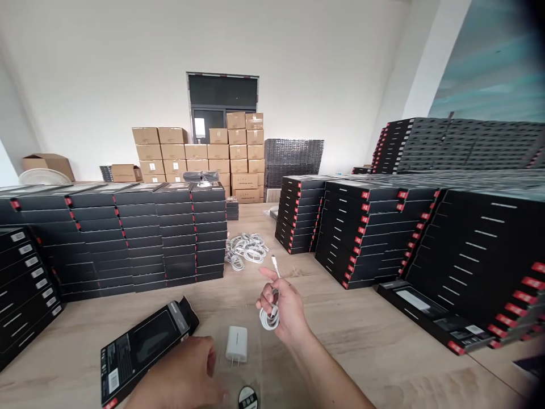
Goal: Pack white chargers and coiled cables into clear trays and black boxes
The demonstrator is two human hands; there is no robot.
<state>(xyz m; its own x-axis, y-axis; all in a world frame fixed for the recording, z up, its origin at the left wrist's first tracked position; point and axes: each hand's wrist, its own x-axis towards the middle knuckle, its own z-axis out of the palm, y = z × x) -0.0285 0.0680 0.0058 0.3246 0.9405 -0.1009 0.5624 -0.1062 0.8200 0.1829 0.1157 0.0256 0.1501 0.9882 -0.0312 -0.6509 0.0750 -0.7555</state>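
Observation:
My right hand [283,307] is closed around a coiled white charging cable [269,321], held above the table. One plug end sticks up past the fingers, and the loops hang below them. My left hand [183,372] is low in front, beside a black retail box [145,346] lying tilted with its end flap open. The back of this hand faces me; its fingertips are blurred and partly hidden, so what they hold cannot be made out. Between the hands, a white wall charger [237,344] lies on the table with its prongs toward me. Below it is a round black-and-white disc [247,397], cut off by the frame.
A pile of white cables [247,249] lies farther back on the wooden table [340,329]. Stacked black boxes [170,238] line the left, and more stacks [366,227] stand on the right. An open box [434,312] lies before them. Cardboard cartons [217,159] are piled behind.

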